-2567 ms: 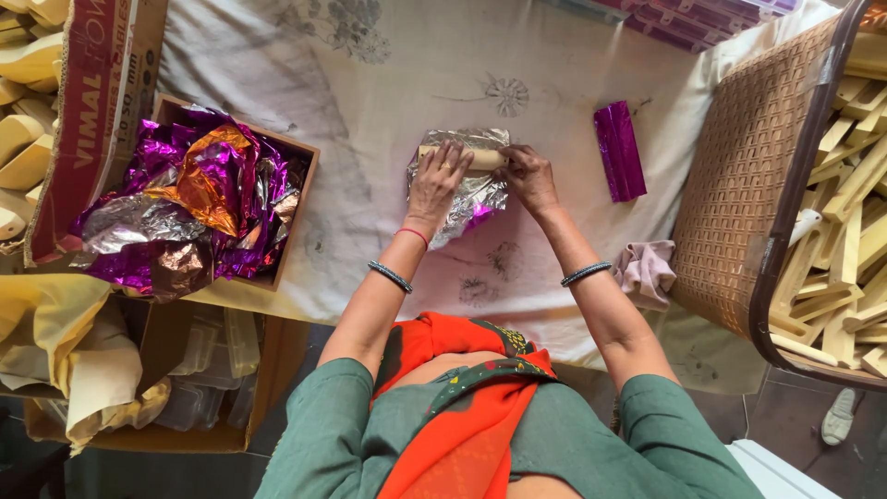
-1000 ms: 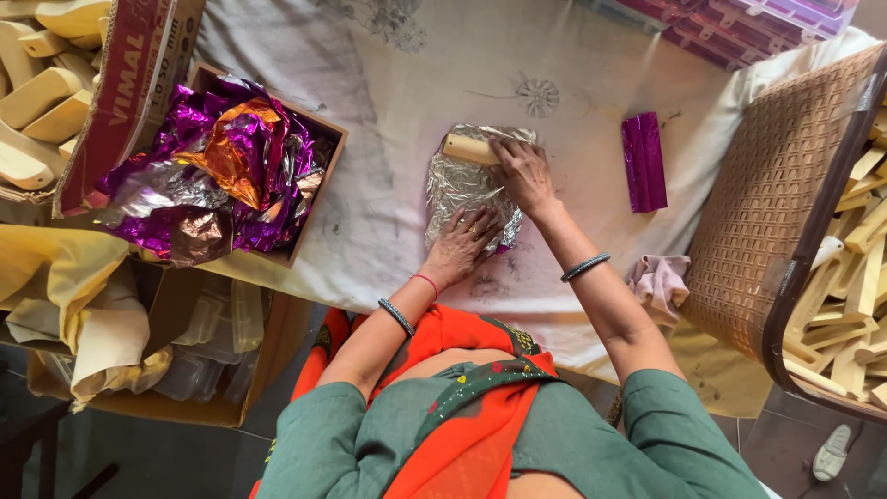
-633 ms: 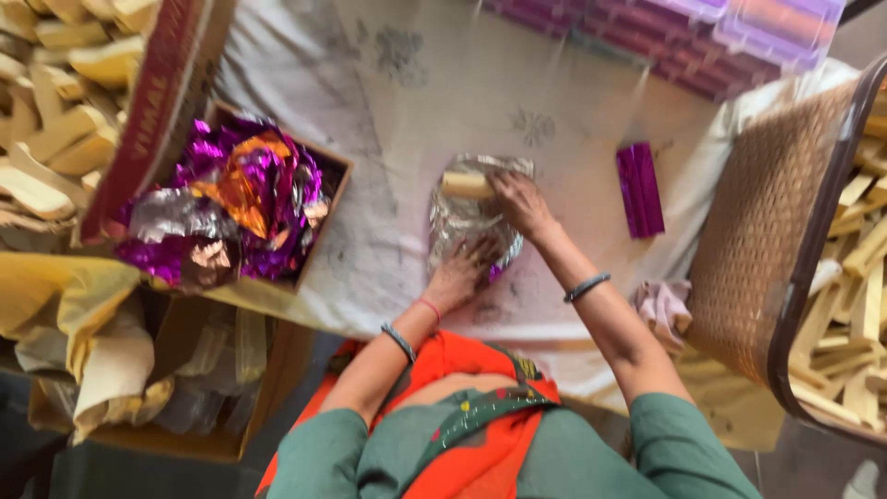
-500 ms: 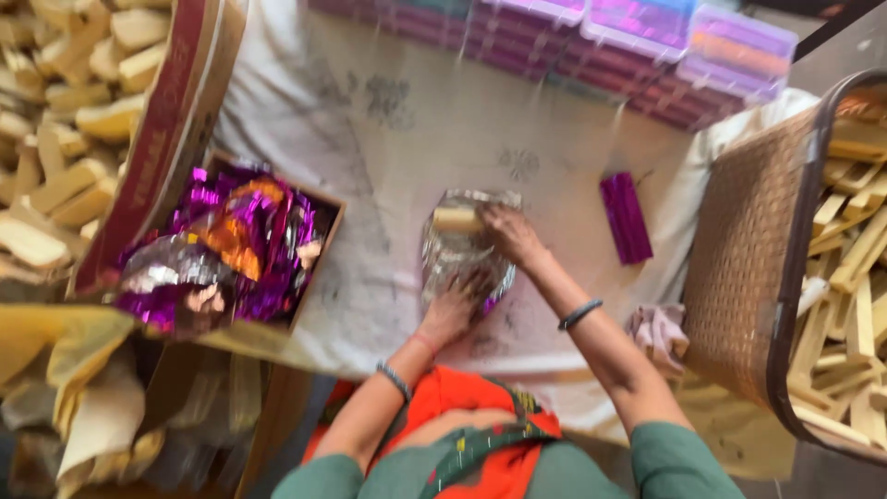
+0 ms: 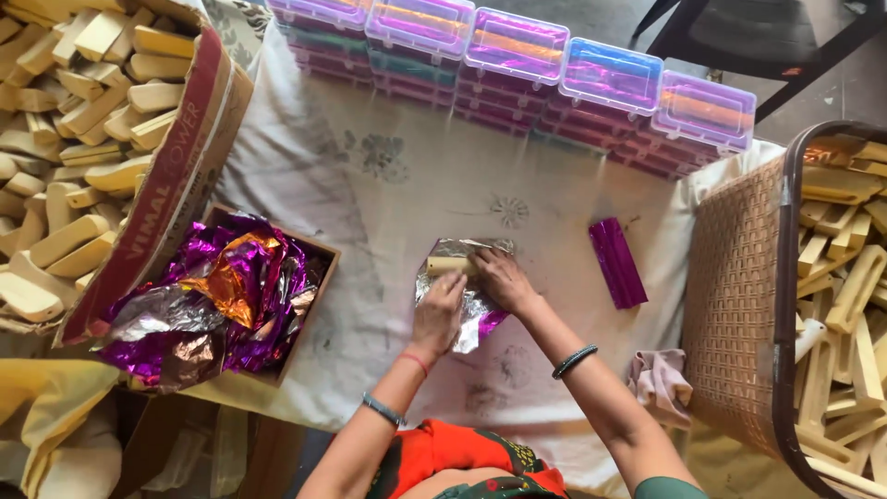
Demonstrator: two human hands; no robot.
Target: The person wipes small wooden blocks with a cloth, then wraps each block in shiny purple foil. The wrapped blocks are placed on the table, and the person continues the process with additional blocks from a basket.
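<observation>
On a cloth-covered bench (image 5: pixel 370 185), both hands press flat on a pale wooden block (image 5: pixel 447 265) lying half-rolled on a silver foil sheet (image 5: pixel 462 300): left hand (image 5: pixel 438 314), right hand (image 5: pixel 501 279). One purple foil-wrapped block (image 5: pixel 617 261) lies finished nearby; many bare blocks (image 5: pixel 74 139) remain.

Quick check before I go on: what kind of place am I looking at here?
Likely a small home workshop for hand-wrapping goods. Both hands press a wooden block into foil on a cloth-covered surface, with heaps of bare blocks, a box of foil sheets and stacked plastic cases around.
</observation>
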